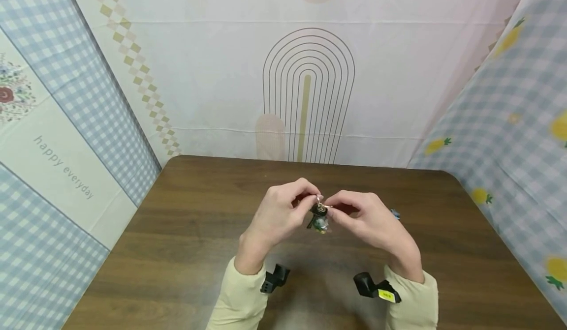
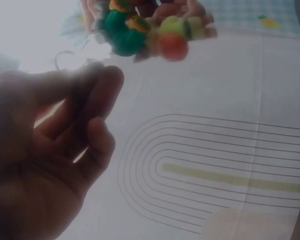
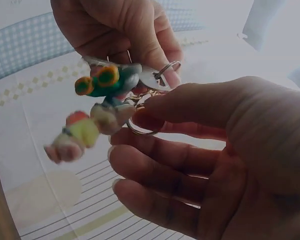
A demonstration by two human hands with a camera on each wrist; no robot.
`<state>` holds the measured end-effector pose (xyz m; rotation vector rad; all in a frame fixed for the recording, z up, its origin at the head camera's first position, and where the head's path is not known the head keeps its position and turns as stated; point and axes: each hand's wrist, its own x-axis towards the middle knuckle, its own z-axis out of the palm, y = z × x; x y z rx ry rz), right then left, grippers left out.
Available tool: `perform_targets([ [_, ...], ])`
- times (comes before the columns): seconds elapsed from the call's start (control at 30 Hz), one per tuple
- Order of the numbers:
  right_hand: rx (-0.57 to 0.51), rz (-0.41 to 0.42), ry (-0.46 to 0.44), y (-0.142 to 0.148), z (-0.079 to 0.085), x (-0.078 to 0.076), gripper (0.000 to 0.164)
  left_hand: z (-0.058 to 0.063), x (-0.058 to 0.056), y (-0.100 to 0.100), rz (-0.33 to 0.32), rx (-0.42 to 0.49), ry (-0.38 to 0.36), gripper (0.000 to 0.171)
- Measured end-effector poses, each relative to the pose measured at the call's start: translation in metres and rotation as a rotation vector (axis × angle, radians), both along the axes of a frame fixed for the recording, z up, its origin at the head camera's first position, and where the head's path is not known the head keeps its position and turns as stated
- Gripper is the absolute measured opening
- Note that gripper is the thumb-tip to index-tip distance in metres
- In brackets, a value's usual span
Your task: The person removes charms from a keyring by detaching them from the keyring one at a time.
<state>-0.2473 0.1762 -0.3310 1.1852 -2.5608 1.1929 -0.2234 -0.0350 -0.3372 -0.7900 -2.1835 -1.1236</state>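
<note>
Above the table, both hands meet at a keychain with a small figurine charm (image 1: pixel 320 223). My left hand (image 1: pixel 281 214) pinches its metal ring end between thumb and fingers; a silver ring (image 3: pixel 171 65) shows by that thumb in the right wrist view. With thumb and forefinger, my right hand (image 1: pixel 369 217) pinches a gold-coloured ring (image 3: pixel 142 133) on the same keychain, the other fingers loosely bent beneath. The dangling charm has a green part with orange-rimmed rounds (image 3: pixel 107 75) and a yellow, red and beige figure (image 3: pixel 85 131). Fingers hide part of the join between the rings.
A small blue object (image 1: pixel 395 214) lies on the brown wooden table (image 1: pixel 186 251), partly hidden behind the right hand. A patterned white cloth (image 1: pixel 212 74) hangs behind the table, with checked cloths at the left and right sides.
</note>
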Motion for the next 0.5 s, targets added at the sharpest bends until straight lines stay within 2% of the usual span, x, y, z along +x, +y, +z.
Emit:
perform_targets([
  [0.27, -0.02, -0.064, 0.058, -0.0018, -0.0014, 0.0004, 0.008, -0.0021, 0.0001, 0.0003, -0.021, -0.014, -0.01, 0.009],
  [0.5, -0.018, -0.084, 0.033, -0.006, -0.001, 0.0037, 0.01, -0.0007, 0.0018, 0.0018, 0.004, 0.015, -0.02, 0.008],
])
